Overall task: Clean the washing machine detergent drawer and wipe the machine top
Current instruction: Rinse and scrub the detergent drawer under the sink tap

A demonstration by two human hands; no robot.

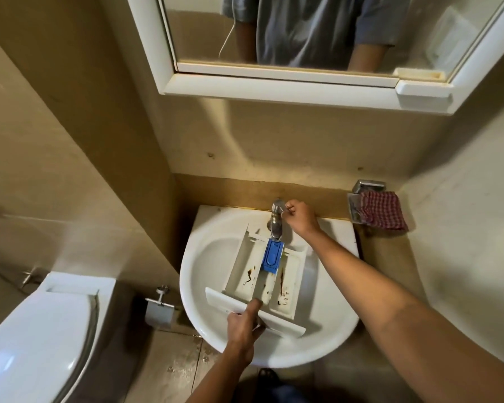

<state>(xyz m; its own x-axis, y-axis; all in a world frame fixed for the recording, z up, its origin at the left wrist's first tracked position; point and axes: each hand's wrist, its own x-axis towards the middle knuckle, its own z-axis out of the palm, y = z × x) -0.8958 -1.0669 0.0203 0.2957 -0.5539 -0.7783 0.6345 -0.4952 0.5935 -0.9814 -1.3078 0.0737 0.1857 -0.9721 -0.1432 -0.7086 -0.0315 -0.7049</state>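
A white detergent drawer (245, 271) with brown stains in its compartments and a blue insert (272, 255) lies across the white sink (204, 257), its far end under the metal tap (276, 219). My left hand (245, 321) grips the drawer's front panel, thumb over the top edge. My right hand (298, 215) reaches to the back of the sink, and its fingers pinch the tap's handle.
A red checked cloth (383, 210) hangs on a metal holder at the right of the sink. A white toilet (38, 338) stands at the lower left, with a paper holder (159, 311) between it and the sink. A mirrored cabinet (303, 53) hangs above.
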